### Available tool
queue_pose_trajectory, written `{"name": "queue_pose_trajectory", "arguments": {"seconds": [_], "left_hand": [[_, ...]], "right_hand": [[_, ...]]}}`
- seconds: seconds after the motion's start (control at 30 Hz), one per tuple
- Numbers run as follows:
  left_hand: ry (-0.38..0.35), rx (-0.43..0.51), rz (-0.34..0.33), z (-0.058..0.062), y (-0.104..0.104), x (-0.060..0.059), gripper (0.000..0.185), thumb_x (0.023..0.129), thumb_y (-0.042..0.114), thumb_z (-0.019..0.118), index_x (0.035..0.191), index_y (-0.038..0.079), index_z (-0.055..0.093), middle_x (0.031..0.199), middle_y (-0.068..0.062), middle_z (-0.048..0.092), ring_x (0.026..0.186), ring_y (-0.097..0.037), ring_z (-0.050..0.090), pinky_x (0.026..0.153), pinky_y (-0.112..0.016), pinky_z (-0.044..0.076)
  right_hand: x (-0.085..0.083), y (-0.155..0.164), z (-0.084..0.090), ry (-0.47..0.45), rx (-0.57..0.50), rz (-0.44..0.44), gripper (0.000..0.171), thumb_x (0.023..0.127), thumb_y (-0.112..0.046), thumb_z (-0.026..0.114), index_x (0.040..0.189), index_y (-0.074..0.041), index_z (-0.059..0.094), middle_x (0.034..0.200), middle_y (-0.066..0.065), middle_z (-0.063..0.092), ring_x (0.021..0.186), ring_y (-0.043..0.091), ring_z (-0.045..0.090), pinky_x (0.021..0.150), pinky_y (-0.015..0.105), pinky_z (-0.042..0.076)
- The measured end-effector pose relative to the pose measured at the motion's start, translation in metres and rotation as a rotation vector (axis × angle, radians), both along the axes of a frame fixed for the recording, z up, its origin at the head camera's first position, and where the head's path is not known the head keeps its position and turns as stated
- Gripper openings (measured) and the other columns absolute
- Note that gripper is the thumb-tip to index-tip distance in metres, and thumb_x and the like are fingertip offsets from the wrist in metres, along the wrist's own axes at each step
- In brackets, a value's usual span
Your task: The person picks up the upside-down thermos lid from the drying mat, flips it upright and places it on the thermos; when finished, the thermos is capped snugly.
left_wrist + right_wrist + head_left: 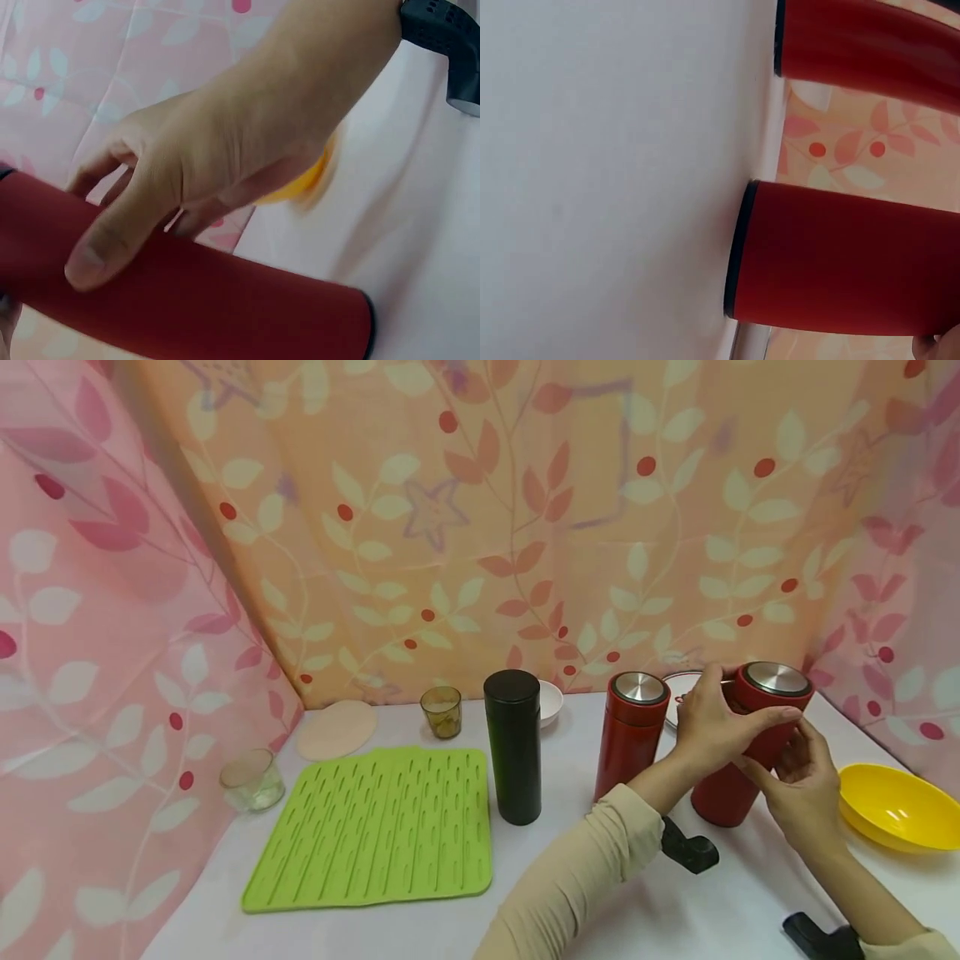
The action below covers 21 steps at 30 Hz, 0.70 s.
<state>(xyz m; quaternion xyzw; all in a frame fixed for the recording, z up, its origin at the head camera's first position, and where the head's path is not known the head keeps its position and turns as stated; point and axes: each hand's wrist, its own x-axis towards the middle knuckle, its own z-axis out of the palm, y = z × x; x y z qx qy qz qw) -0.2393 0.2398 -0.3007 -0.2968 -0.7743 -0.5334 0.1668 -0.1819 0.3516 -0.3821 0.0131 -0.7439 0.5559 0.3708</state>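
Both hands are on a tall red thermos flask (729, 793) with a steel-topped lid (777, 678), at the right of the head view. My left hand (708, 718) grips it near the top from the left, thumb across the front. Lower down, my right hand (806, 785) holds the flask's body from the right. In the left wrist view the right hand (202, 150) lies over the red flask (247, 300), thumb along its side. The right wrist view shows the flask's dark-rimmed base (739, 255) close to the white tabletop. A second red thermos flask (633, 735) stands left of it.
A black flask (513, 752) stands mid-table beside a green ribbed mat (367, 835). Behind are an amber glass (441, 712), white bowl (551, 702) and patterned plate (671, 714). A yellow bowl (900, 810) sits right; a clear glass (252, 781) and beige disc (337, 729), left.
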Motion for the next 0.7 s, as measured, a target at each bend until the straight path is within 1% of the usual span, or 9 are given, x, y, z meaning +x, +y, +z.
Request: {"name": "queue_pose_trajectory", "arguments": {"seconds": [0.13,0.2,0.27,0.33,0.43,0.53,0.6,0.63,0.7], "left_hand": [[0.037,-0.031,-0.098,0.001,-0.003,-0.005,0.053,0.072,0.040,0.076,0.120,0.030,0.055,0.098,0.018,0.065,0.083,0.015,0.052,0.068,0.000,0.036],[0.025,-0.016,-0.141,0.000,-0.003,-0.006,0.052,0.075,0.036,0.074,0.122,0.029,0.055,0.100,0.016,0.066,0.083,0.014,0.052,0.068,0.000,0.037],[0.012,-0.004,-0.140,0.000,-0.002,-0.004,0.057,0.074,0.035,0.076,0.125,0.027,0.052,0.105,0.015,0.063,0.088,0.012,0.052,0.071,-0.001,0.038],[-0.007,0.025,-0.105,-0.001,0.002,0.001,0.065,0.070,0.037,0.079,0.126,0.024,0.048,0.109,0.014,0.058,0.093,0.010,0.049,0.074,-0.003,0.039],[-0.013,0.065,0.016,-0.003,0.011,0.008,0.076,0.063,0.042,0.082,0.124,0.023,0.041,0.111,0.014,0.047,0.100,0.006,0.044,0.078,-0.005,0.037],[-0.010,0.099,0.109,-0.004,0.016,0.012,0.076,0.061,0.045,0.082,0.119,0.022,0.040,0.108,0.012,0.045,0.099,0.004,0.043,0.078,-0.005,0.036],[0.033,0.087,0.125,-0.004,0.016,0.010,0.072,0.062,0.045,0.082,0.117,0.021,0.043,0.106,0.012,0.048,0.097,0.005,0.045,0.078,-0.005,0.034],[0.058,0.079,0.116,-0.004,0.015,0.009,0.070,0.062,0.044,0.082,0.117,0.021,0.045,0.105,0.012,0.051,0.096,0.006,0.046,0.077,-0.005,0.034],[0.102,0.058,0.072,-0.004,0.012,0.005,0.068,0.063,0.042,0.082,0.118,0.020,0.050,0.106,0.012,0.056,0.096,0.007,0.049,0.076,-0.003,0.033]], "right_hand": [[0.001,0.001,0.001,-0.083,0.116,-0.110,0.077,0.081,0.002,0.065,0.144,-0.021,0.026,0.134,-0.005,0.046,0.108,-0.009,0.046,0.082,-0.001,0.037],[0.001,0.001,0.002,-0.105,0.126,-0.122,0.077,0.082,-0.001,0.066,0.143,-0.022,0.025,0.133,-0.006,0.047,0.107,-0.008,0.046,0.082,-0.001,0.037],[0.001,0.000,0.001,-0.108,0.121,-0.120,0.076,0.081,-0.001,0.066,0.143,-0.021,0.026,0.132,-0.006,0.046,0.107,-0.008,0.046,0.082,-0.001,0.037],[0.001,0.000,0.000,-0.106,0.123,-0.119,0.076,0.081,0.001,0.065,0.142,-0.021,0.026,0.130,-0.008,0.046,0.107,-0.009,0.046,0.083,-0.001,0.037],[0.000,-0.001,-0.001,-0.096,0.117,-0.115,0.075,0.081,0.005,0.064,0.141,-0.020,0.027,0.125,-0.014,0.046,0.104,-0.009,0.047,0.082,-0.002,0.037],[-0.001,-0.002,-0.001,-0.078,0.088,-0.103,0.074,0.080,0.008,0.063,0.140,-0.018,0.029,0.119,-0.019,0.045,0.101,-0.007,0.048,0.082,-0.001,0.038],[-0.002,-0.002,0.000,-0.058,0.056,-0.096,0.074,0.078,0.011,0.063,0.139,-0.016,0.031,0.117,-0.018,0.046,0.100,-0.005,0.049,0.082,-0.001,0.038],[-0.002,-0.002,0.000,-0.047,0.032,-0.084,0.074,0.078,0.012,0.063,0.139,-0.015,0.031,0.117,-0.016,0.047,0.101,-0.003,0.050,0.082,-0.001,0.039],[-0.001,0.000,0.001,-0.054,0.040,-0.090,0.074,0.079,0.010,0.064,0.139,-0.015,0.030,0.118,-0.015,0.048,0.102,-0.004,0.049,0.082,-0.001,0.039]]}}
